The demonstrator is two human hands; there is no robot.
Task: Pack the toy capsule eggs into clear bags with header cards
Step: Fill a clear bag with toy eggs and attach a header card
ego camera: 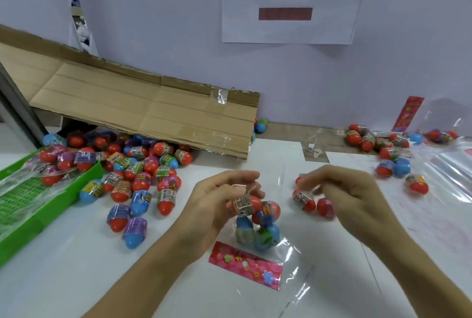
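Left hand: left hand has its fingers curled round the mouth of the clear bag, pinching it above the eggs.
Right hand: right hand is blurred, fingers curled; whether it pinches anything cannot be told.
Bag contents: four capsule eggs counted, two red-ended on top, two blue-ended below.
Egg axes: top left egg lies roughly crosswise, red end to the right; the blue pair stand roughly upright.
Header card: one pink header card at the bag's near end, flat on the white table.
Loose eggs, centre: two red eggs just beside the right hand.
Left heap: a large pile of eggs, uncounted, under the cardboard sheet.
Tray: one green tray at far left.
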